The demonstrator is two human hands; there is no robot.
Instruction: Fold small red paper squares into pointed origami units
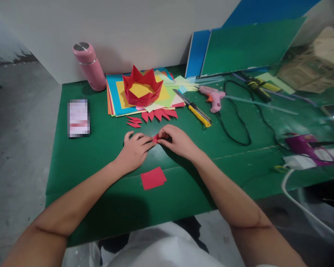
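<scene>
A small red paper piece, partly folded, is held low over the green table between my two hands. My left hand has its fingertips and thumb closed on the piece's left side. On the other side my right hand pinches it between thumb and fingers, which hide much of its shape. Closer to me lies a short stack of red paper rectangles. Just beyond my hands are several folded red paper points, with more in a row. A red folded paper ring with pointed tips stands behind them.
Coloured paper sheets lie under the ring. At left are a pink thermos and a phone. A yellow utility knife, pink glue gun, looping black cord and white power strip are on the right.
</scene>
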